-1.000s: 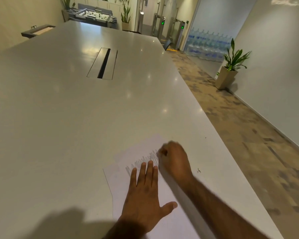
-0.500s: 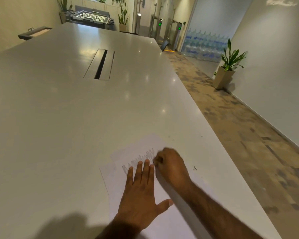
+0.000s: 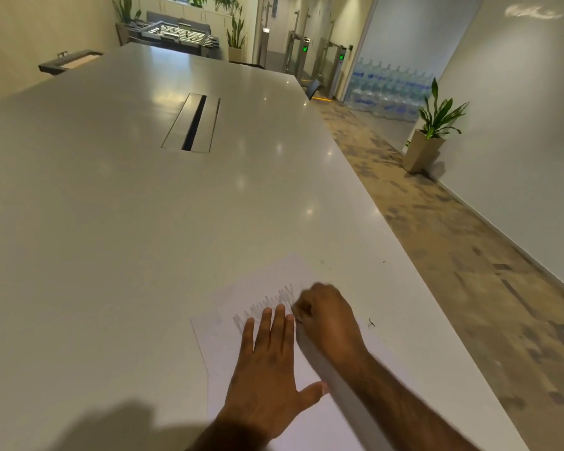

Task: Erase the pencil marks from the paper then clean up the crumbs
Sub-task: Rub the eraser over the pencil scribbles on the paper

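A white sheet of paper point(image 3: 222, 353) lies on the big white table point(image 3: 144, 222) near its right front edge. A band of grey pencil scribble point(image 3: 274, 299) runs across the sheet's upper part. My left hand point(image 3: 267, 366) lies flat on the paper with fingers straight, fingertips just below the scribble. My right hand point(image 3: 328, 317) is curled at the right end of the scribble, fingers closed on something small that I cannot see clearly; it looks blurred. A few dark crumbs point(image 3: 371, 323) lie on the table to the right of the sheet.
A recessed cable slot point(image 3: 192, 123) sits in the middle of the table. The table's right edge drops to a patterned floor point(image 3: 453, 255). A potted plant point(image 3: 430, 131) stands by the right wall. Water bottles are stacked in the far corridor.
My right hand has moved back and forth a short way at the right end of the scribble. My left hand stays flat on the sheet. The camera shifted slightly.
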Motion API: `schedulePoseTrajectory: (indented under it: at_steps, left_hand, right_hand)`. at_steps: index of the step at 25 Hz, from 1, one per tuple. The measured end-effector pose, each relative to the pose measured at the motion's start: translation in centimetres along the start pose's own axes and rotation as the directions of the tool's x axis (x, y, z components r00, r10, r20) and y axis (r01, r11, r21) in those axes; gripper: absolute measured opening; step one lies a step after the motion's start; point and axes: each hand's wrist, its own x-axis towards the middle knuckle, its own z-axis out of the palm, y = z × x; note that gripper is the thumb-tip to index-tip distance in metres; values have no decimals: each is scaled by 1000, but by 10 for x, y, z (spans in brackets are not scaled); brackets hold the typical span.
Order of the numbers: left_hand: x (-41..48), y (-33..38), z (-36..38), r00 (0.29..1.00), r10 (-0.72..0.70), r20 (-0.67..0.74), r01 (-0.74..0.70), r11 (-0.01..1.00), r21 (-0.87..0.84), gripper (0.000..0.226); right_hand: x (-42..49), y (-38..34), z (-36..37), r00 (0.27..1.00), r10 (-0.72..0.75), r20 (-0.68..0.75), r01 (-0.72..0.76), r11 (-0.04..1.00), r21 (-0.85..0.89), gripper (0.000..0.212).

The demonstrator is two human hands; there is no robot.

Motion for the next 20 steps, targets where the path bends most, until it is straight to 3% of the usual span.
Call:
schedulePoseTrajectory:
  at_steps: [2,5,9,13,17,20]
  left_hand:
    - [1,0,2,1000,16,-27,-15,999,37,116]
    - [0,2,-3,998,-14,54,11,998,59,109]
    - [-2,2,0,998,-27,59,24,998,50,116]
    - [0,-1,5,996,-2,-88,2,1000,5,115]
    - [-2,2,-3,999,-18,41,15,997,71,108]
    - [-1,2,0,999,-17,37,15,999,51,110]
  right_hand:
    - [-17,1,2,998,-55,19,56,998,-34,17]
    - [30,-2,8,998,-53,36,55,995,-81,21]
    - [60,-6,-4,999,17,28,-19,999,42,17]
    - [3,1,-7,998,-41,38,40,998,45,18]
    - [45,-2,10,999,-44,-14,44,998,-35,21]
    - [62,-5,6,1000,23,-6,-23,998,50,17]
